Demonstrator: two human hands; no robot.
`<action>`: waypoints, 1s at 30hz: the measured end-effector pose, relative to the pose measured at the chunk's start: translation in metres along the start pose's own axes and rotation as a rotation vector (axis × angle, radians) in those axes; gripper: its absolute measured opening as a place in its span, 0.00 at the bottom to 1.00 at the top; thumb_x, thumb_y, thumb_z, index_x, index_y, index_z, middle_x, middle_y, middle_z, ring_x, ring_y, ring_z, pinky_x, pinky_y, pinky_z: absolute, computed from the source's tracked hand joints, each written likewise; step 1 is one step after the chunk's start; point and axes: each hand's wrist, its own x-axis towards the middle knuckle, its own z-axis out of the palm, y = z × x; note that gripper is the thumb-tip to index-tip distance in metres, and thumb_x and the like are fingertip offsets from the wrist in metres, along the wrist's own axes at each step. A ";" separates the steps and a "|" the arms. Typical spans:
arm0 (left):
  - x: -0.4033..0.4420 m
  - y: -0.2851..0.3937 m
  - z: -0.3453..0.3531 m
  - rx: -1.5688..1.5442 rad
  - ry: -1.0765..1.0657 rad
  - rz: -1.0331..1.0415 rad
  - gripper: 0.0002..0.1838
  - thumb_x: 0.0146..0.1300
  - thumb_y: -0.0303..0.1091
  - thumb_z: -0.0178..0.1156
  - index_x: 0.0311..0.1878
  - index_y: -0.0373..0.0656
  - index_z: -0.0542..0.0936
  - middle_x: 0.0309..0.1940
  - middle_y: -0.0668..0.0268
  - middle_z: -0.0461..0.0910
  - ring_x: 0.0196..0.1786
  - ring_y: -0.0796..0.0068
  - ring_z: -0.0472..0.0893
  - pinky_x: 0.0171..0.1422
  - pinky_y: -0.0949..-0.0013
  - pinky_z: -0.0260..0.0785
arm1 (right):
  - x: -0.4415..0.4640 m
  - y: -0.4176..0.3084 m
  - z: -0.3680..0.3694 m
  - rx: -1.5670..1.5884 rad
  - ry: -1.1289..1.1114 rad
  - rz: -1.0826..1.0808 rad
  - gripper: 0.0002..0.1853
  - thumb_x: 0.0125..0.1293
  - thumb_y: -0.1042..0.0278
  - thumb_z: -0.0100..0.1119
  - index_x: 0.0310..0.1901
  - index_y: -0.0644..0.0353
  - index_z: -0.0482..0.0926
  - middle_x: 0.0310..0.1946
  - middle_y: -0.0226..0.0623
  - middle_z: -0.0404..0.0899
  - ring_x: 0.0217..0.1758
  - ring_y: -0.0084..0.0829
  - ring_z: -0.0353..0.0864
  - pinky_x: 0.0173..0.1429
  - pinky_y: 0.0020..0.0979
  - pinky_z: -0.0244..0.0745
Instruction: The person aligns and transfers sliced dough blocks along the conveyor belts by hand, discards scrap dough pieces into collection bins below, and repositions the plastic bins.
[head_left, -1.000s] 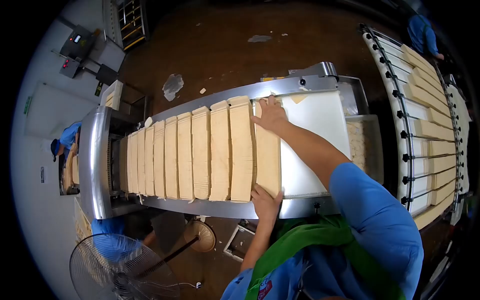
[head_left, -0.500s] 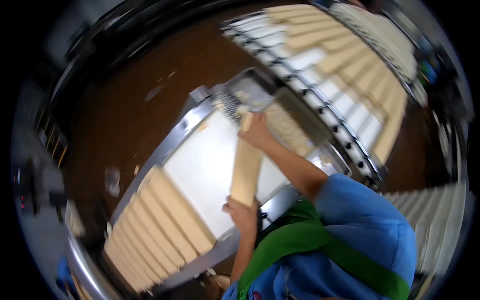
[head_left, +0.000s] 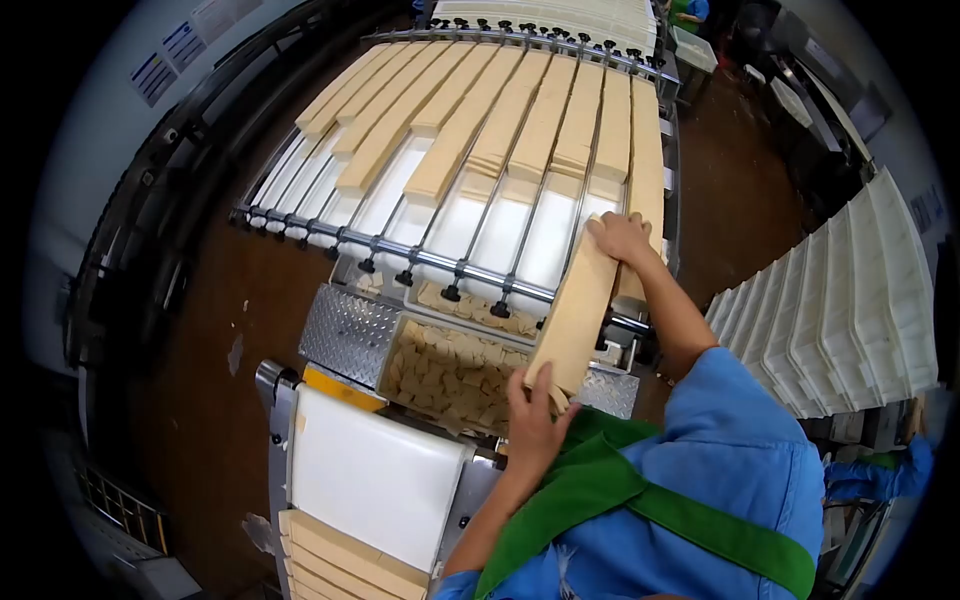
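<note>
A long, pale beige slab (head_left: 578, 310), layered at its near end, is held between my two hands and slants up toward the laned white conveyor. My right hand (head_left: 622, 238) is closed around its far end, above the conveyor's right lanes. At the near end, my left hand (head_left: 535, 420) grips it with the fingers along its side. Similar beige slabs (head_left: 490, 115) lie lengthwise in the lanes, separated by thin metal rods. One slab (head_left: 647, 150) lies along the right edge, partly hidden by my right hand and forearm.
Below the conveyor's front bar (head_left: 430, 258) stands a bin (head_left: 391, 352) of beige scraps (head_left: 460, 378). Beside it is a diamond-plate step (head_left: 345, 330). A lower white belt (head_left: 370, 465) carries more slabs (head_left: 350, 565). White ridged panels (head_left: 830, 300) stand at right. Other people (head_left: 688, 12) are farther off.
My view has turned from the lower belt toward the laned conveyor. Both hands have carried the slab from over the lower belt to the conveyor's right front edge.
</note>
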 end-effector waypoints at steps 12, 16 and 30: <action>0.057 0.022 0.057 -0.123 -0.092 -0.161 0.32 0.57 0.27 0.62 0.66 0.40 0.64 0.61 0.44 0.57 0.57 0.46 0.69 0.57 0.58 0.69 | 0.109 0.025 0.014 -0.029 -0.138 -0.070 0.33 0.65 0.49 0.38 0.67 0.60 0.65 0.69 0.48 0.61 0.72 0.51 0.55 0.72 0.53 0.42; 0.090 0.015 0.084 -0.056 -0.070 -0.035 0.31 0.60 0.26 0.59 0.67 0.40 0.62 0.62 0.40 0.55 0.57 0.37 0.69 0.59 0.54 0.68 | 0.105 0.029 0.019 -0.008 0.170 -0.065 0.33 0.65 0.50 0.40 0.67 0.61 0.63 0.73 0.47 0.52 0.73 0.49 0.54 0.73 0.50 0.43; 0.084 -0.042 0.069 -0.489 0.164 -0.369 0.38 0.53 0.17 0.47 0.71 0.39 0.54 0.63 0.51 0.61 0.63 0.60 0.67 0.68 0.63 0.60 | -0.079 0.023 0.031 0.436 0.183 -0.948 0.24 0.50 0.67 0.70 0.48 0.54 0.70 0.57 0.40 0.69 0.62 0.42 0.66 0.61 0.46 0.52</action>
